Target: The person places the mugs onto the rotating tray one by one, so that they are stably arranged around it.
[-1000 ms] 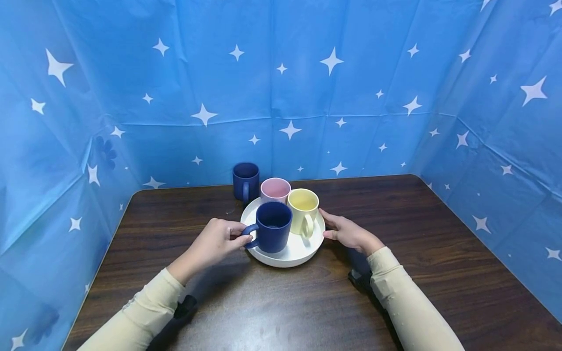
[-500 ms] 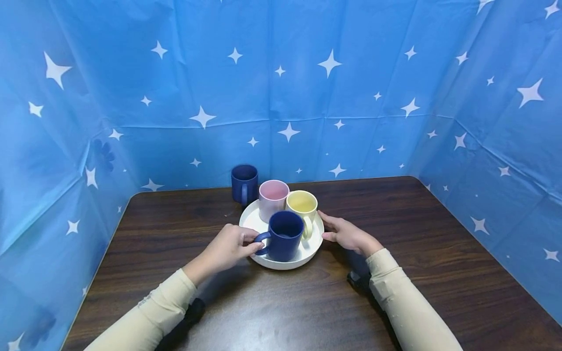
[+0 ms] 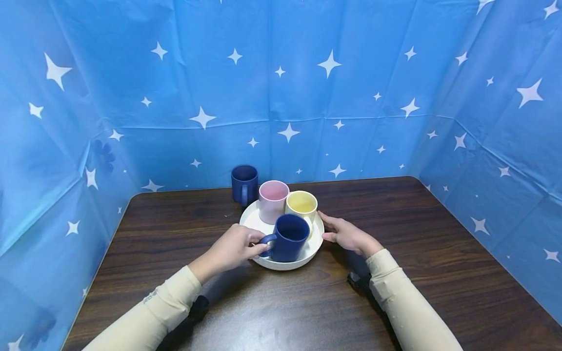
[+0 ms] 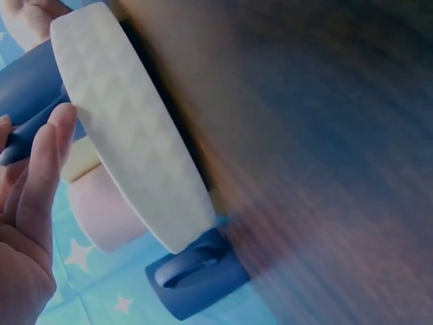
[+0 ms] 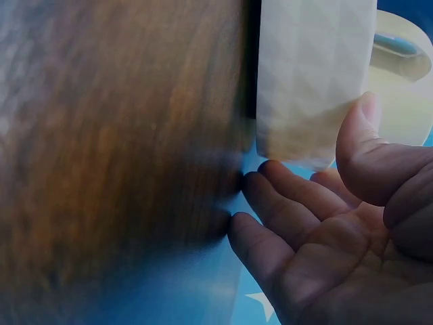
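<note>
Left hand [image 3: 234, 247] pinches the handle of the dark blue mug [image 3: 288, 238] standing at the front of the white tray [image 3: 287, 264], right hand [image 3: 347, 234] open vs. tray rim; mug prob. ceramic: stiff, smooth, breakable, handle = best hold.

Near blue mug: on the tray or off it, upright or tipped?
On the tray, upright. The near blue mug stands inside the white tray rim, mouth up, with the left hand gripping its handle.
</note>
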The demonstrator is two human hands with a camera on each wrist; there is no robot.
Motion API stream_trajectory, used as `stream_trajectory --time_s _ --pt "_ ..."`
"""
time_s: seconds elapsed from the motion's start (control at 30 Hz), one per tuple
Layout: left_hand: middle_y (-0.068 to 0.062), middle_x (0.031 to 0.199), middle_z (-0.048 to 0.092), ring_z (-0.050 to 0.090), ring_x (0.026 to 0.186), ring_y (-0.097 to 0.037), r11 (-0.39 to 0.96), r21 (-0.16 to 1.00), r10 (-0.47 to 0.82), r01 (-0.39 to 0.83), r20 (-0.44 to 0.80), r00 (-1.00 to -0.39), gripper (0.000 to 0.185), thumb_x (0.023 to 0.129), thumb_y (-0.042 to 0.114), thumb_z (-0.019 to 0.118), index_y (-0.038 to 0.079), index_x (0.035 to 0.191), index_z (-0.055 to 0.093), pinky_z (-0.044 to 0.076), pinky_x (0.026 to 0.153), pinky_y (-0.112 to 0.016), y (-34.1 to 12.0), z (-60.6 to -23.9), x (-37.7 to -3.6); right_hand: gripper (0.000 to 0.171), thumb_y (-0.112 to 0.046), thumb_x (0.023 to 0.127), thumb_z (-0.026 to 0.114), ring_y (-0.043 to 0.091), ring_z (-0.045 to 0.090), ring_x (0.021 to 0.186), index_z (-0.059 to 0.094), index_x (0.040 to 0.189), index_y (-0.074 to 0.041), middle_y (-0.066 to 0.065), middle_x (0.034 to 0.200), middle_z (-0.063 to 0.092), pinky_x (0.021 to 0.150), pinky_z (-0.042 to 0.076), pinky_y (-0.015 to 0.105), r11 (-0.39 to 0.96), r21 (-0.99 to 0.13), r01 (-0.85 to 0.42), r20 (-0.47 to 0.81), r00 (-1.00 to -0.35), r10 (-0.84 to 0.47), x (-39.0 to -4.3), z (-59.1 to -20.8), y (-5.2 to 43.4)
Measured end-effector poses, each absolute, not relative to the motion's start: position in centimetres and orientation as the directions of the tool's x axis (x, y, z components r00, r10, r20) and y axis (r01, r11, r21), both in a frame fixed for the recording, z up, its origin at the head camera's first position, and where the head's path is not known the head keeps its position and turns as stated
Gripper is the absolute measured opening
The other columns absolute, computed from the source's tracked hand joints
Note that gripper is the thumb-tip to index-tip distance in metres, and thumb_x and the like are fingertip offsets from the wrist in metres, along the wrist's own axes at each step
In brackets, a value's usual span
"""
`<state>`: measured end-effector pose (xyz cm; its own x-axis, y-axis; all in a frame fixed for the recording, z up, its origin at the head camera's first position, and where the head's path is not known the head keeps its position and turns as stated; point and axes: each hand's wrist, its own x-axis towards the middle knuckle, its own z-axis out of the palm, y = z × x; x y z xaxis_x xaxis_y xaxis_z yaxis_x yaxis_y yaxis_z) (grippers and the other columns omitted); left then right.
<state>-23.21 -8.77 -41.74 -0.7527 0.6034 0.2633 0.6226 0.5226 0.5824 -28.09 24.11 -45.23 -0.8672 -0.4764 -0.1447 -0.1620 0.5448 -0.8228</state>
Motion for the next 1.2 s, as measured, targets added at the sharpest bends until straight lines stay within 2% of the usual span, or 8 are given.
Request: stream_trajectory --time_s 0.1,0.2,0.4,0.53,0.8,1.2 --pt "0.01 0.057 0.056 0.054 0.053 -0.002 0.521 0.606 0.613 0.602 0.226 -0.757 0.023 0.092 0.019 0.067 0.012 0.071 0.063 0.044 0.047 -0.019 -8.66 -41.48 -23.31 0.07 -0.006 0.097 0.054 0.03 0.028 0.142 0.016 0.155 -0.013 0.018 0.154 0.03 0.111 0.032 0.049 0.55 -0.819 -0.164 -0.141 -0.872 -0.469 -28.15 -45.32 24.11" --pt "0.01 0.057 0.056 0.052 0.053 -0.003 0.553 0.585 0.611 0.593 0.198 -0.766 0.022 0.092 0.021 0.067 0.011 0.073 0.065 0.043 0.048 -0.02 -8.56 -41.3 -23.48 0.07 -0.007 0.097 0.054 0.031 0.028 0.142 0.017 0.155 -0.013 0.018 0.154 0.029 0.111 0.032 0.049 0.555 -0.815 -0.17 -0.138 -0.872 -0.469 -28.22 -45.38 24.14" --pt "0.013 0.052 0.038 0.037 0.05 -0.004 0.667 0.388 0.611 0.636 0.204 -0.765 0.027 0.089 0.033 0.07 0.022 0.067 0.057 0.03 0.048 -0.021 -8.33 -40.98 -23.39 0.069 -0.006 0.097 0.054 0.03 0.026 0.143 0.017 0.155 -0.013 0.017 0.155 0.028 0.112 0.03 0.049 0.557 -0.815 -0.161 -0.146 -0.873 -0.466 -28.23 -45.35 24.19" --pt "0.013 0.053 0.038 0.037 0.052 -0.005 0.671 0.336 0.62 0.661 0.234 -0.749 0.028 0.087 0.034 0.071 0.022 0.067 0.057 0.029 0.049 -0.022 -8.21 -40.9 -23.32 0.068 -0.006 0.097 0.053 0.03 0.027 0.143 0.017 0.155 -0.011 0.018 0.154 0.029 0.111 0.031 0.049 0.553 -0.817 -0.161 -0.142 -0.874 -0.465 -28.28 -45.31 24.22" --pt "0.011 0.053 0.04 0.037 0.05 -0.006 0.705 0.371 0.578 0.605 0.193 -0.793 0.026 0.086 0.035 0.072 0.021 0.067 0.06 0.028 0.048 -0.021 -8.47 -41.25 -23.23 0.068 -0.006 0.097 0.053 0.03 0.027 0.143 0.017 0.154 -0.01 0.019 0.154 0.03 0.111 0.031 0.048 0.545 -0.823 -0.161 -0.143 -0.87 -0.472 -28.24 -45.24 24.17" --pt "0.013 0.054 0.039 0.036 0.051 -0.005 0.677 0.379 0.605 0.632 0.203 -0.77 0.025 0.086 0.034 0.072 0.021 0.069 0.059 0.028 0.048 -0.021 -8.51 -41.4 -23.17 0.063 -0.009 0.097 0.055 0.028 0.034 0.139 0.025 0.153 -0.011 0.016 0.151 0.036 0.108 0.037 0.046 0.543 -0.823 -0.167 -0.114 -0.888 -0.445 -28.34 -45.42 24.16"
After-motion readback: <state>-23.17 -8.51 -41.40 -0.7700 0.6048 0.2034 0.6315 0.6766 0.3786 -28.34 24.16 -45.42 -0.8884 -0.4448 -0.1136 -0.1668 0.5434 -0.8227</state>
